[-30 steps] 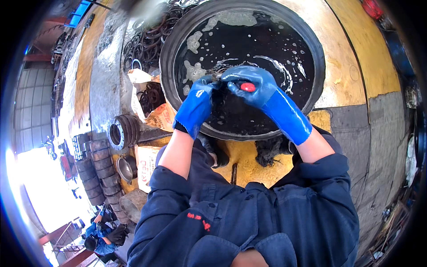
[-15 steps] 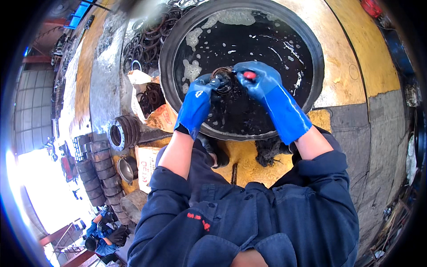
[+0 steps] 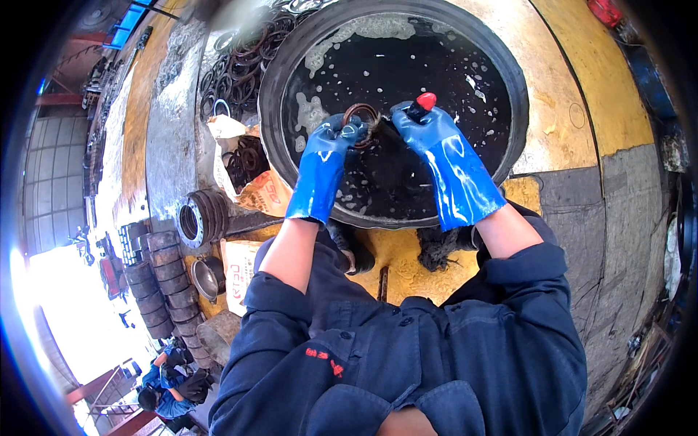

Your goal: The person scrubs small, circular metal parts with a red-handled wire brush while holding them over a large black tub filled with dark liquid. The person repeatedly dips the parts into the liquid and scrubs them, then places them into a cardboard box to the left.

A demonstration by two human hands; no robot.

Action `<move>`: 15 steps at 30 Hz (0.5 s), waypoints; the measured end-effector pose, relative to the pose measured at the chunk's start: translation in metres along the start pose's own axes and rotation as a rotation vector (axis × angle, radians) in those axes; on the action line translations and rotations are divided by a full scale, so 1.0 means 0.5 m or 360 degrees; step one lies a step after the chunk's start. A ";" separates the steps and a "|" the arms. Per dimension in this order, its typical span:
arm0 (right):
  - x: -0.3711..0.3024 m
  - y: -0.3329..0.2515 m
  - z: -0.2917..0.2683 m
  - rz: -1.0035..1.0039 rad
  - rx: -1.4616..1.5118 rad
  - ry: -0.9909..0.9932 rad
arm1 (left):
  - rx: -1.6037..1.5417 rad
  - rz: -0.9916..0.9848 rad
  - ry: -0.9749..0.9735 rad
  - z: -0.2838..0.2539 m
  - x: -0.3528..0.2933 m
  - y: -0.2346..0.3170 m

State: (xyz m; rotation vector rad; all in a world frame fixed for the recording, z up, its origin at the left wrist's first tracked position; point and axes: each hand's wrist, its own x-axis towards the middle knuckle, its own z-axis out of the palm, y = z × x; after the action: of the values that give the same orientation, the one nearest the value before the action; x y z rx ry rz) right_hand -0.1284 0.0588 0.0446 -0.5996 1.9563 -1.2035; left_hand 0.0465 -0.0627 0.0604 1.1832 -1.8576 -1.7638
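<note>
Over a wide black basin (image 3: 518, 102) of dark, foam-flecked liquid (image 3: 422, 69), both my hands work in long blue rubber gloves. My left hand (image 3: 327, 152) is closed on the lower left side of a thin brownish ring (image 3: 361, 107), held above the liquid. A tool with a red-ended black handle (image 3: 426, 101) sits in the closed fist of my right hand (image 3: 436, 138). Its red end points up and away. The tool's working end is dark and lies close to the ring's right side; its kind and whether it touches I cannot tell.
Left of the basin lie a heap of dark rings (image 3: 240, 69) and a torn bag (image 3: 265, 195) with more rings. Nearer are stacked rings (image 3: 206, 218), a metal bowl (image 3: 209, 277) and piled dark cylinders (image 3: 171, 272). A black rag (image 3: 440, 249) lies below the basin. A person (image 3: 173, 385) is far left.
My right hand has turned, swinging the tool's red end up and away from me. It sits slightly lower and further right. The ring in my left hand now shows more of its loop.
</note>
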 end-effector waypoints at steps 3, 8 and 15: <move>0.007 0.008 -0.002 0.0156 0.0092 -0.0066 | -0.0061 0.0082 0.0013 -0.001 0.019 -0.019; 0.026 0.029 -0.013 0.0197 0.0025 -0.0096 | -0.0387 0.0088 0.0109 0.000 0.025 -0.020; 0.027 0.052 -0.011 0.0015 0.0140 -0.0419 | -0.1123 -0.0156 -0.0410 0.013 0.037 -0.036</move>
State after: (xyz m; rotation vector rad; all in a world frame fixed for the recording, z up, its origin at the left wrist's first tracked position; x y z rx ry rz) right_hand -0.1408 0.0639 0.0184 -0.6662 1.6763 -1.1364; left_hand 0.0368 -0.0703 0.0370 0.8011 -1.1067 -2.4223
